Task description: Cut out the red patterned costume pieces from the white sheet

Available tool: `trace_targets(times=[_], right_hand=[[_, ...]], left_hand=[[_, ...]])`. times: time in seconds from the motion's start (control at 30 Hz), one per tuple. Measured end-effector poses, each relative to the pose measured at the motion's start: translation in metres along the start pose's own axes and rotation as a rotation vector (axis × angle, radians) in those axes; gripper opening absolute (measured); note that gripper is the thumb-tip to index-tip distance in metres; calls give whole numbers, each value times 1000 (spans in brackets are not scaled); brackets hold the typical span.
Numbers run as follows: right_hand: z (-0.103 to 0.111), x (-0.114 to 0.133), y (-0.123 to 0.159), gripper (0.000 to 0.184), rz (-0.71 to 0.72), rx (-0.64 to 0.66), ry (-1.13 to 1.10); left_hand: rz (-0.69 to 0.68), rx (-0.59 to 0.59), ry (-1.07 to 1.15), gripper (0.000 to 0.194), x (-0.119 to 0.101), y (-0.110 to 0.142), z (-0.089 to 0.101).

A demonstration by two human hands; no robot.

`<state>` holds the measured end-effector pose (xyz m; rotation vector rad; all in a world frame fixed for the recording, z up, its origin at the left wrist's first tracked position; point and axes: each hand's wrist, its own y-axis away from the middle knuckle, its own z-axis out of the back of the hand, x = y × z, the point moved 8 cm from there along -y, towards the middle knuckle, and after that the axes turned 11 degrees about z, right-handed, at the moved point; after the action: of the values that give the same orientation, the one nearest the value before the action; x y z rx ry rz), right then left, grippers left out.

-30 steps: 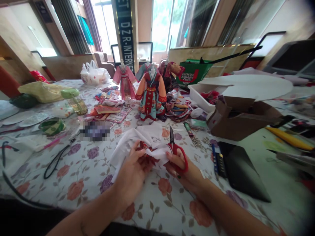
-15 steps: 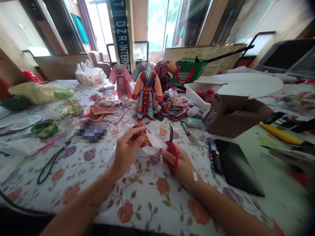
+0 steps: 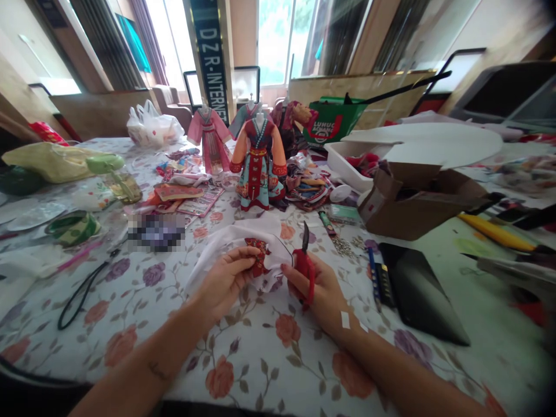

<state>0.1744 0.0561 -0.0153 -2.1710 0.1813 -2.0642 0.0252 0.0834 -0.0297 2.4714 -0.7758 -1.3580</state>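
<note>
Between my hands is a piece of white fabric [image 3: 226,238] with a red patterned patch [image 3: 259,255] and a dark line along its right edge. My left hand [image 3: 230,278] pinches the red patch between thumb and fingers. Red-handled scissors [image 3: 307,269] rest in my right hand [image 3: 319,289], their dark blades pointing up and away from the cloth. That hand's thumb and finger also grip the cloth's right edge. Just beyond stands a miniature robe [image 3: 258,162] in red, orange and light blue on a small stand.
More small robes, including a pink one [image 3: 209,139], stand behind. Fabric scraps [image 3: 178,194] lie left of them. At right are a cardboard box [image 3: 417,202], a black tablet [image 3: 417,289] and pens [image 3: 374,278]. A green-lidded jug [image 3: 124,184] stands left.
My left hand has lowered and turned, and the white fabric has spread out more to the left with the red patch flatter. The right hand keeps the scissors in nearly the same place.
</note>
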Motion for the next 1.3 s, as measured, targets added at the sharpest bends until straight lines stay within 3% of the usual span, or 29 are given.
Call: trace_targets(times=[0.13,0.3,0.47,0.57,0.77,0.87,1.07,1.2,1.3], right_hand=[[10,0,-3,34,26,-97,59],[15,-3,-4,34,24,-162,22],[14,-3,-2,31,37,-141,-20],[12,-3,-1,31,34,-118,-47],[6,1,1,33,-20,-51,51],[2,0,1,30,-57,-28,68],[2,-5,2,21,-101,-43,59],[5,-5,1,24,-85,-72,72],[8,-4,0,28,-71,-98,96]], left_hand=[[29,-118,104,24,5,6,3],[206,15,79,29,13,8,-7],[261,89,-13,31,12,5,-7],[210,86,-88,29,10,3,-6],[-113,-16,-272,21,-9,5,0],[-195,-71,-292,16,-16,7,5],[-125,-66,-161,17,-16,7,7],[-10,13,-268,14,-8,8,0],[-36,4,-354,18,-8,9,1]])
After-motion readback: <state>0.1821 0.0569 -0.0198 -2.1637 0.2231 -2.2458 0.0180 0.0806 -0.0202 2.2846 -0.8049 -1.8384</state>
